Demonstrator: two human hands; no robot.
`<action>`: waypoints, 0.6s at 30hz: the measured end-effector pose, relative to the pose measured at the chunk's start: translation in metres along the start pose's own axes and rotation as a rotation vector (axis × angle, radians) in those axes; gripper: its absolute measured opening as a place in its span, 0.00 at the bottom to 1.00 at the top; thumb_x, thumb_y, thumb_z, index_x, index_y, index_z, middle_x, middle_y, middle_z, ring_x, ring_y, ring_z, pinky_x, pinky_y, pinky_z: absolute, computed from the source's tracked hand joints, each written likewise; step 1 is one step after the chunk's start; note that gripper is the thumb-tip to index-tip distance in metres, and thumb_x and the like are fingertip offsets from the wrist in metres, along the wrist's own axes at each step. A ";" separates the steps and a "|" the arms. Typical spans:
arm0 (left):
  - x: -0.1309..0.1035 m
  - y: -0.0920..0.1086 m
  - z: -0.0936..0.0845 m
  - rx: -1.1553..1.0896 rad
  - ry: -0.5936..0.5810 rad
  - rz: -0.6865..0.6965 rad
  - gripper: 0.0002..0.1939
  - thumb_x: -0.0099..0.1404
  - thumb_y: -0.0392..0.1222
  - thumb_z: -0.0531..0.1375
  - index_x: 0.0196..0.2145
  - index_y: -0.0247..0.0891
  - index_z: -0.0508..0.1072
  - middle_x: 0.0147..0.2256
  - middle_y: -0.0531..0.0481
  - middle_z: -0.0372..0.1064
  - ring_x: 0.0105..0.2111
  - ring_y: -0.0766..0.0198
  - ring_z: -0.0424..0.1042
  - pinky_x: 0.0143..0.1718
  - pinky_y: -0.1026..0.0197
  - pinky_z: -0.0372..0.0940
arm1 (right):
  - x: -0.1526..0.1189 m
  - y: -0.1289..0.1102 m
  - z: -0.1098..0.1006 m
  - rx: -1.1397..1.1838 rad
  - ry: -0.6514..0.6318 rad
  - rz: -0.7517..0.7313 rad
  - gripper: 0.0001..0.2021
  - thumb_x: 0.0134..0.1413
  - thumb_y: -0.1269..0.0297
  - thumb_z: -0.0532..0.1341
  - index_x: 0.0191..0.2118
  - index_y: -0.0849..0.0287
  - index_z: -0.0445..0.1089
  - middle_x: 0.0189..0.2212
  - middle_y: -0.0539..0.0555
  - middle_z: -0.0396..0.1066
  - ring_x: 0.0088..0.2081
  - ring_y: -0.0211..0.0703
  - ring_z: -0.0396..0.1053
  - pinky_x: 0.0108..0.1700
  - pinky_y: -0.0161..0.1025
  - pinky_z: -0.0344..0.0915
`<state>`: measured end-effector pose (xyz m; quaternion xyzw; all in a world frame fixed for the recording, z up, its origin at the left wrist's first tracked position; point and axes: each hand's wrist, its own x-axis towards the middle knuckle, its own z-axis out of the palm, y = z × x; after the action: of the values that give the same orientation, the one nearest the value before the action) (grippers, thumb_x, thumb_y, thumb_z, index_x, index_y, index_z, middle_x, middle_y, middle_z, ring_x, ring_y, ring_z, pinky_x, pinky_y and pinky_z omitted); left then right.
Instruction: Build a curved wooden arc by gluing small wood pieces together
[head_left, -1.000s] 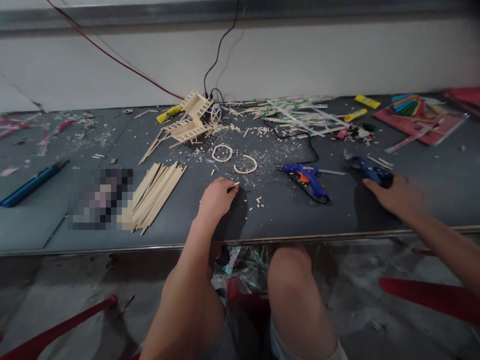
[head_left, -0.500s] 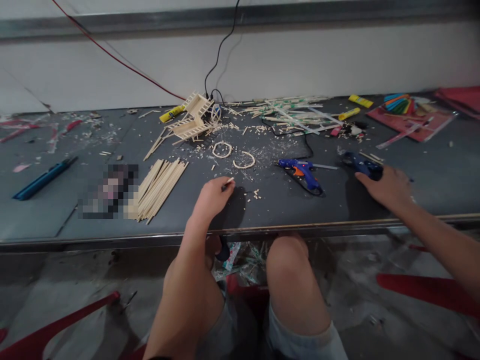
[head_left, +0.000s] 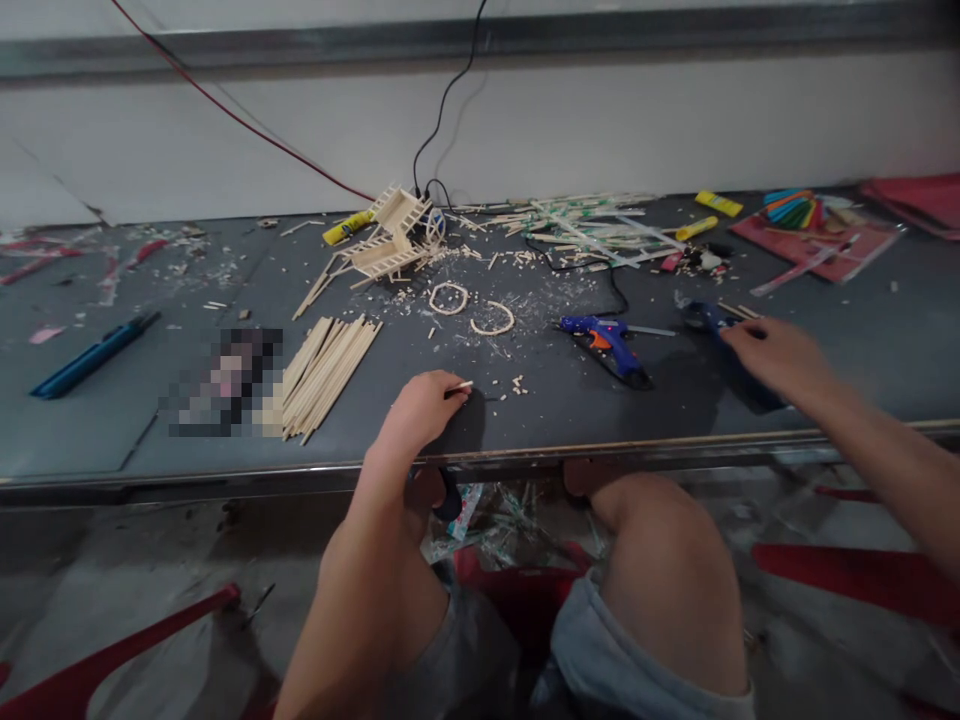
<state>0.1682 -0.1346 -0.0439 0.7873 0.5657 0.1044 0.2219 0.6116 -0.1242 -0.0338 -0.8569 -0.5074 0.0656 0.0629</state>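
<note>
My left hand [head_left: 431,405] is just above the table's front edge, its thumb and finger pinching a short piece of wooden stick [head_left: 460,386]. Over at the right, my right hand [head_left: 776,350] is bent above a dark blue hand tool [head_left: 701,318] that looks like pliers. Its fingertips overlap the tool; whether they grip it is not clear. Between my hands lies a blue hot glue gun [head_left: 607,340] with an orange trigger and a glue stick in its back. Beyond my left hand are a closed ring [head_left: 448,299] and a half ring [head_left: 495,322] of small stick pieces.
A bundle of wooden sticks [head_left: 330,380] lies left of my left hand. A small stick-built cart [head_left: 390,245] stands at the back. Packaged sticks [head_left: 577,230], yellow glue tubes [head_left: 718,204], a blue pen-like object [head_left: 90,358] and scattered scraps surround the work. A black cable hangs behind.
My right hand has shifted up and left over the pliers-like tool, uncovering more of it. My left hand has come slightly nearer the table edge, still pinching the stick piece. My right knee has swung right.
</note>
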 end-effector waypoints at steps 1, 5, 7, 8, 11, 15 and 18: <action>0.003 0.004 0.004 -0.003 0.005 0.034 0.12 0.64 0.41 0.54 0.38 0.41 0.78 0.42 0.47 0.77 0.43 0.56 0.73 0.43 0.59 0.63 | -0.006 -0.010 0.001 0.075 -0.065 -0.013 0.25 0.60 0.49 0.50 0.44 0.66 0.74 0.41 0.69 0.74 0.40 0.51 0.70 0.36 0.43 0.57; 0.016 0.018 0.015 -0.002 0.035 0.108 0.11 0.65 0.43 0.55 0.38 0.41 0.77 0.41 0.46 0.76 0.41 0.56 0.73 0.42 0.59 0.63 | -0.025 -0.050 0.021 0.319 -0.299 -0.092 0.29 0.53 0.39 0.53 0.40 0.61 0.76 0.36 0.58 0.76 0.31 0.42 0.70 0.32 0.37 0.60; 0.021 0.019 0.016 0.020 0.038 0.097 0.12 0.65 0.47 0.56 0.38 0.40 0.77 0.38 0.45 0.76 0.39 0.56 0.72 0.39 0.59 0.63 | -0.029 -0.066 0.032 0.374 -0.324 -0.112 0.30 0.47 0.36 0.56 0.37 0.59 0.76 0.32 0.55 0.76 0.29 0.42 0.69 0.30 0.37 0.59; 0.023 0.018 0.015 0.036 0.048 0.087 0.14 0.65 0.49 0.56 0.38 0.39 0.77 0.37 0.45 0.75 0.38 0.56 0.72 0.39 0.58 0.63 | -0.030 -0.073 0.036 0.387 -0.320 -0.118 0.29 0.45 0.35 0.57 0.36 0.59 0.77 0.30 0.54 0.75 0.29 0.43 0.69 0.29 0.36 0.58; 0.025 0.008 0.007 0.128 0.135 0.013 0.21 0.68 0.54 0.50 0.43 0.38 0.75 0.38 0.43 0.74 0.42 0.53 0.70 0.46 0.54 0.61 | -0.030 -0.088 0.040 0.440 -0.314 -0.117 0.23 0.42 0.41 0.63 0.30 0.59 0.76 0.22 0.51 0.71 0.25 0.41 0.65 0.26 0.35 0.55; 0.025 -0.012 -0.004 0.232 0.221 -0.303 0.26 0.69 0.55 0.43 0.50 0.41 0.73 0.45 0.38 0.71 0.49 0.45 0.66 0.50 0.45 0.58 | -0.034 -0.101 0.039 0.799 -0.451 0.061 0.09 0.45 0.59 0.65 0.26 0.60 0.72 0.17 0.48 0.66 0.18 0.35 0.62 0.20 0.33 0.58; 0.027 -0.017 -0.007 0.245 0.265 -0.443 0.25 0.67 0.58 0.46 0.50 0.44 0.73 0.50 0.37 0.67 0.52 0.39 0.62 0.49 0.40 0.58 | -0.039 -0.108 0.041 0.988 -0.539 0.156 0.02 0.48 0.69 0.61 0.27 0.60 0.69 0.20 0.50 0.70 0.20 0.35 0.68 0.24 0.33 0.68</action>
<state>0.1601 -0.1029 -0.0484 0.6449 0.7565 0.0862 0.0667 0.4933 -0.1050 -0.0536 -0.7136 -0.3498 0.5161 0.3196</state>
